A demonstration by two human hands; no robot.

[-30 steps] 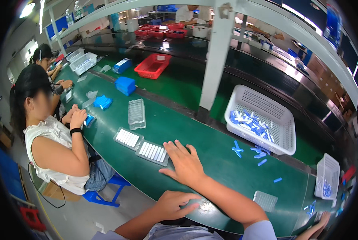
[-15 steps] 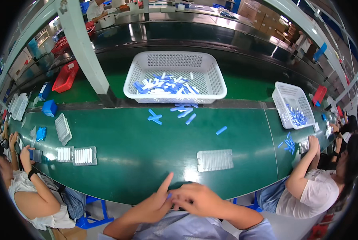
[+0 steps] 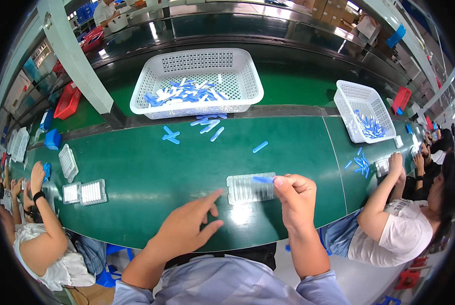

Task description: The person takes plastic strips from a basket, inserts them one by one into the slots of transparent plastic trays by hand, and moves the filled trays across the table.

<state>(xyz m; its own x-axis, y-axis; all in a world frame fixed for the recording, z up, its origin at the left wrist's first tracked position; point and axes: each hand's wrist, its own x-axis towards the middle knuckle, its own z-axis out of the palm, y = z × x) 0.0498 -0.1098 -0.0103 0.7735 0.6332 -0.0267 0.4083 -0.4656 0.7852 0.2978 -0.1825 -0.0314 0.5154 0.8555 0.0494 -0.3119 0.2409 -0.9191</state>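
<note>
My right hand (image 3: 297,199) pinches a small flat blue stick-shaped piece (image 3: 262,179) between thumb and fingertips. The piece lies level above a clear plastic tray (image 3: 236,190) with a row of narrow slots; I cannot tell whether they touch. To the tray's left, my left hand (image 3: 189,223) is held over the green worktop with fingers apart and nothing in it. Beyond the tray lies a single loose blue piece (image 3: 260,147). More blue pieces (image 3: 171,135) are scattered before a white perforated basket (image 3: 197,108), which holds a heap of blue and white ones.
At the left are two filled trays (image 3: 92,192) and an upright clear tray (image 3: 68,163). A second white basket (image 3: 362,133) and a pile of blue pieces (image 3: 361,163) are at the right. Co-workers (image 3: 390,218) sit on both sides. A metal post (image 3: 77,56) rises at the back left.
My hands have come apart and moved up over the worktop. My right hand has carried a blue piece to the clear tray; my left hand has spread open. The view has shifted slightly.
</note>
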